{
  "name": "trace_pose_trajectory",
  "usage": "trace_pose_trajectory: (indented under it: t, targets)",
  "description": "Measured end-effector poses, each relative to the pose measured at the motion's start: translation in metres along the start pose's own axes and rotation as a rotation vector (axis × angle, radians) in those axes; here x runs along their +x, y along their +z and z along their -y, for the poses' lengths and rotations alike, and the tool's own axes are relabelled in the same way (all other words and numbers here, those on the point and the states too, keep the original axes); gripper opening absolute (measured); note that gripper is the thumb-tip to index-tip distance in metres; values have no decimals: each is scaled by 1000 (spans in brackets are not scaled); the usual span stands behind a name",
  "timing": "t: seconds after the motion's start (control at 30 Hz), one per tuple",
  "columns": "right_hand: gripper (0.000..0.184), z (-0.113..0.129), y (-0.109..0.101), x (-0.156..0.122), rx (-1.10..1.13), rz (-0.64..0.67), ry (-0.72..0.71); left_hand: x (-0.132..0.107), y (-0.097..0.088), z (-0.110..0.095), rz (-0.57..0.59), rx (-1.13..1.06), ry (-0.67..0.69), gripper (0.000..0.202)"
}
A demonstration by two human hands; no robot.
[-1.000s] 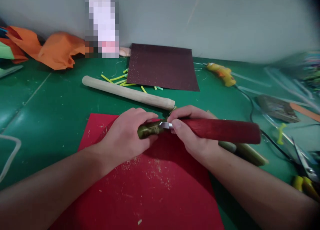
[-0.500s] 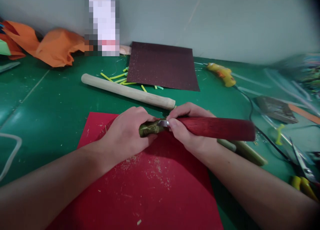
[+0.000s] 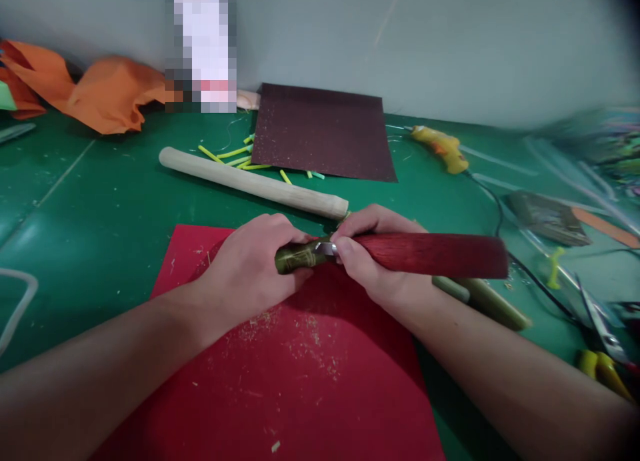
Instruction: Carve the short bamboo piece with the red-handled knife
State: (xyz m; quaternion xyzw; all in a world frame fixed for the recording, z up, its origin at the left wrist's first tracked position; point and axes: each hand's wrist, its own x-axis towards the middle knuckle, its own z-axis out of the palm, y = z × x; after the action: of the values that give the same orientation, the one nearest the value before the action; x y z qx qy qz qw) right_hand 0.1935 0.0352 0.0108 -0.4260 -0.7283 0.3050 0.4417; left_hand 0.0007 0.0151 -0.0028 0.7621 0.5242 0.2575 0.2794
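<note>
My left hand (image 3: 250, 267) is closed round the end of a green bamboo stick (image 3: 295, 257), held just above a red sheet (image 3: 280, 381) on the green table (image 3: 100, 207). My right hand (image 3: 375, 254) grips a knife with a long dark red handle (image 3: 435, 255); its short metal blade (image 3: 326, 248) rests against the stick's cut end. The rest of the stick (image 3: 485, 301) runs out to the right under my right wrist. Fine shavings lie scattered on the red sheet below my hands.
A pale wooden dowel (image 3: 250, 183) lies behind my hands, with yellow-green offcuts (image 3: 235, 155) and a dark brown sandpaper sheet (image 3: 323, 133) beyond. A yellow glue gun (image 3: 443, 147) with black cord, scissors (image 3: 603, 327) and clutter sit right. Orange cloth (image 3: 100, 94) is far left.
Nothing has changed except a slight shift of the view; both hands keep their grip, with the blade at the same spot on the stick.
</note>
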Motion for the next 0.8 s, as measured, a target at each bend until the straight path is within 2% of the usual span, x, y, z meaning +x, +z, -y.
trace_pose_trajectory:
  t: [0.13, 0.2, 0.3, 0.57, 0.7, 0.8]
  targets:
    - [13, -8, 1, 3, 10, 34, -50, 0, -1, -1, 8, 1, -10, 13]
    - [12, -14, 3, 3, 40, -43, -111, 0, -1, 0, 16, 3, -15, 12]
    - [8, -20, 5, 3, 29, -59, -118, 0, 0, 0, 14, -6, -22, 12]
    - [14, -2, -1, 4, 15, 33, -74, -1, -1, -2, 13, -14, -23, 14]
    - [11, -5, 1, 3, -20, 1, -60, -1, -2, -2, 31, -23, -39, 15]
    - [10, -9, 3, 4, 30, -60, -119, -1, -2, -2, 36, -26, -51, 17]
